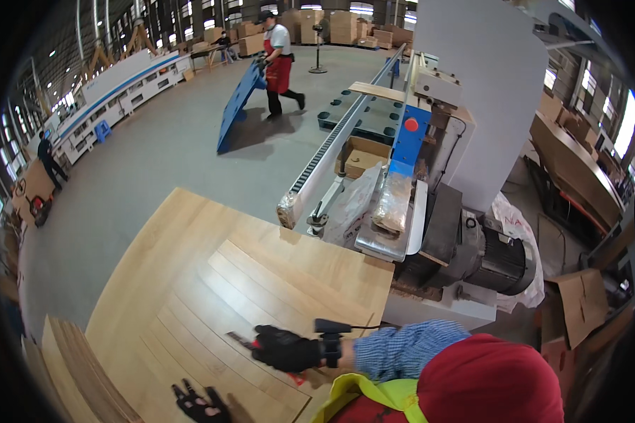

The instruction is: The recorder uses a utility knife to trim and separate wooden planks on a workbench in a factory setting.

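My right hand (289, 350), in a black glove, is closed around a red-handled tool (243, 342) with a thin dark tip. The tool is held over several pale wooden strips (212, 289) lying side by side on a light wooden tabletop (159, 229). Most of the handle is hidden in my grip, though some red shows below the palm. At the lower edge, my left hand (201, 405) is over the wood with its gloved fingers spread, holding nothing. Bare fingertips show beyond the glove. Whether it touches the surface, I cannot tell.
Stacked boards (85, 374) stand at the lower left. Beyond the tabletop is a machine with a long rail (331, 151), a red button (411, 125) and a black motor (504, 261). A co-worker in a red apron (278, 67) tilts a blue pallet (240, 102).
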Available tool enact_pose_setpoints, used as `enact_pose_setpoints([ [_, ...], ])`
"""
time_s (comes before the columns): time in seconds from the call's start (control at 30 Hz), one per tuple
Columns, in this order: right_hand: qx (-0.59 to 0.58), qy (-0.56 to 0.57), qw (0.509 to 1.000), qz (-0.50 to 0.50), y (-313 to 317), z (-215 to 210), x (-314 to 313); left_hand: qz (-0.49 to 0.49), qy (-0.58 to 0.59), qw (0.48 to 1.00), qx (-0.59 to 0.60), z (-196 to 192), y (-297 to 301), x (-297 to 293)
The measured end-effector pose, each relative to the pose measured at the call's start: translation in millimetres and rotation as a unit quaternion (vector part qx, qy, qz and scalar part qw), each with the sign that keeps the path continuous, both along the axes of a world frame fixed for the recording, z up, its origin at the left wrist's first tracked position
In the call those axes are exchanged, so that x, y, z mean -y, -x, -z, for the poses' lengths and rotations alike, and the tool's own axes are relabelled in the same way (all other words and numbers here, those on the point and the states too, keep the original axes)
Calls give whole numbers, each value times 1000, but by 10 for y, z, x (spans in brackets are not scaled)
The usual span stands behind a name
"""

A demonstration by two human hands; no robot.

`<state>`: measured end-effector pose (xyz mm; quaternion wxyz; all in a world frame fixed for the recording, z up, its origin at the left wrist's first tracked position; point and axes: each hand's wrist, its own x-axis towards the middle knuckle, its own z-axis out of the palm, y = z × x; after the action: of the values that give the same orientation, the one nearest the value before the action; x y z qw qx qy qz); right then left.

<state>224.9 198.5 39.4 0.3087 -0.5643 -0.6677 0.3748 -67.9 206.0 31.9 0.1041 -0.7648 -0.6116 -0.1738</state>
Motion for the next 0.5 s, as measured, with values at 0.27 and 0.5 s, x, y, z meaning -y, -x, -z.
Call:
enact_pose_setpoints([
  [0.27,-332,172,910,180,-883,387,652,271,71,958,53,228,-1616,-265],
  [0.5,-543,247,779,194,-1207,497,731,216,181,959,-18,349,-2257,-152],
])
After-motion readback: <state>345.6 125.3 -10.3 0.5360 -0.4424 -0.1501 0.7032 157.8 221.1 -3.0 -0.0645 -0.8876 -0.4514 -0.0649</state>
